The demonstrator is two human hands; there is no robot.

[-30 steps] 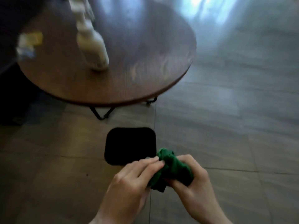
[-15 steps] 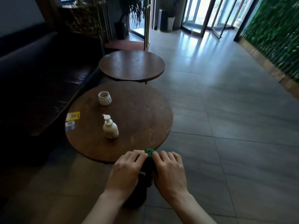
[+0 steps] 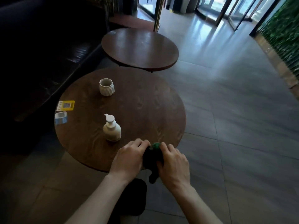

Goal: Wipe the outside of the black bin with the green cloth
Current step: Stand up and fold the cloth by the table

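Above the round wooden table's (image 3: 145,110) near edge, our left hand (image 3: 129,159) and right hand (image 3: 174,164) both clenched on the green cloth (image 3: 153,156), black bin (image 3: 134,196) on the floor below our forearms.

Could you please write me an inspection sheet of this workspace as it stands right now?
Surface: round wooden table; grey tiled floor.
Job's things: green cloth bunched between both hands; black bin on the floor under the forearms, mostly hidden.
Clutter: white pump bottle, ribbed white cup, yellow card, blue card on the table.
Grippers: left hand and right hand both hold the cloth.
Cables: nothing seen.
Surroundings: second round table, dark sofa, glass doors, green wall.
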